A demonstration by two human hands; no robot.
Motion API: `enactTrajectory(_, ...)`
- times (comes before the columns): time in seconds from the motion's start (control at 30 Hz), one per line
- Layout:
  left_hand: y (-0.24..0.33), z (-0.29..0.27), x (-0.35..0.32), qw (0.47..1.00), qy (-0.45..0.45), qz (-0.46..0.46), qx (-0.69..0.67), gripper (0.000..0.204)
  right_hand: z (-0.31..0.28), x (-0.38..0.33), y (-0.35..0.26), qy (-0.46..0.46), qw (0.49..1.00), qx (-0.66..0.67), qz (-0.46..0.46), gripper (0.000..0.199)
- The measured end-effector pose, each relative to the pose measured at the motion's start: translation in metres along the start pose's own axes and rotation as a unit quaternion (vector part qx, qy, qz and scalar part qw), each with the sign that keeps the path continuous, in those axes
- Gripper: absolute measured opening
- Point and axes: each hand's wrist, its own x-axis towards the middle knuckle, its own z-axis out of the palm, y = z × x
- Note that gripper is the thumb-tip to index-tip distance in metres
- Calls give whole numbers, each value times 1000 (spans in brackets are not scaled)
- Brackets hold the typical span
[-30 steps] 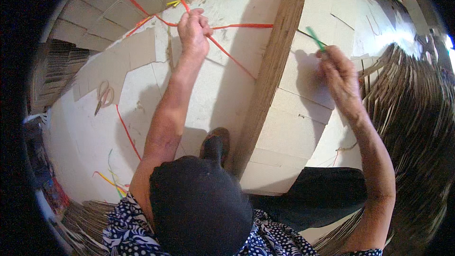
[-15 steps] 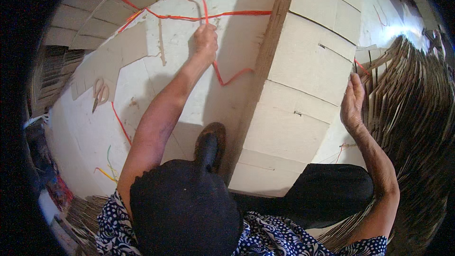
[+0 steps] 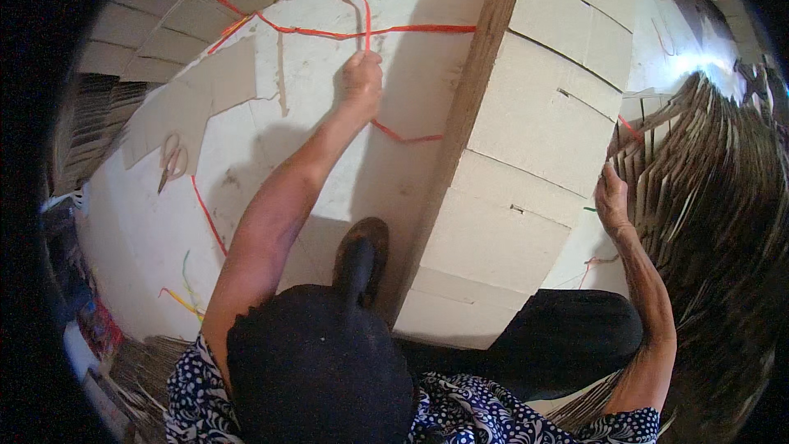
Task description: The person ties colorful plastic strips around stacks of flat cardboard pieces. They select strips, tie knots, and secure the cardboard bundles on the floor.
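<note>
A long stack of slotted cardboard sheets (image 3: pixel 526 131) lies diagonally in front of me, its layered edge facing left. My left hand (image 3: pixel 362 86) is closed round a red plastic strap (image 3: pixel 367 25), left of the stack. The strap's upper part loops away beyond the fist, and a lower length runs to the stack's left edge. Another red strap (image 3: pixel 436 29) crosses the white surface to the stack farther up. My right hand (image 3: pixel 612 201) is at the stack's right edge, fingers mostly hidden there. A bit of red strap (image 3: pixel 630 127) shows just above it.
Scissors (image 3: pixel 171 160) lie on flat cardboard pieces (image 3: pixel 193 99) at the left. Dense cardboard stacks (image 3: pixel 715 222) crowd the right side; bundled cardboard (image 3: pixel 177 29) stands at the far left. My shoe (image 3: pixel 362 251) is beside the stack, and my dark-clothed knee (image 3: pixel 575 333) is at its near end.
My right hand has moved down along the stack's right edge, and its fingers now show less. My left hand keeps hold of the red strap; its lower length lies straighter.
</note>
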Motion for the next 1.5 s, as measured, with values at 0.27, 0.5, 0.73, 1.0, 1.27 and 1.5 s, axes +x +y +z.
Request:
enactTrajectory(0.27,5,-3,-1,999,-39,-29,-16,11,-109,-43,69,181,980,49,-63,20)
enactTrajectory(0.5,58,2,-40,976,-146,7,-162,15,-160,-48,-66,169,944,274,-70,22)
enactTrajectory(0.73,108,19,-119,924,-340,144,-102,14,-114,-54,-255,38,951,53,-304,16)
enactTrajectory(1.0,103,39,-132,870,-383,306,-63,25,-52,-19,-292,10,927,40,-372,17)
enactTrajectory(1.27,128,39,-137,843,-447,290,-70,26,-55,-22,-284,9,947,-7,-320,9)
enactTrajectory(1.5,132,37,-140,849,-435,246,-169,21,-50,-14,-288,77,919,91,-376,13)
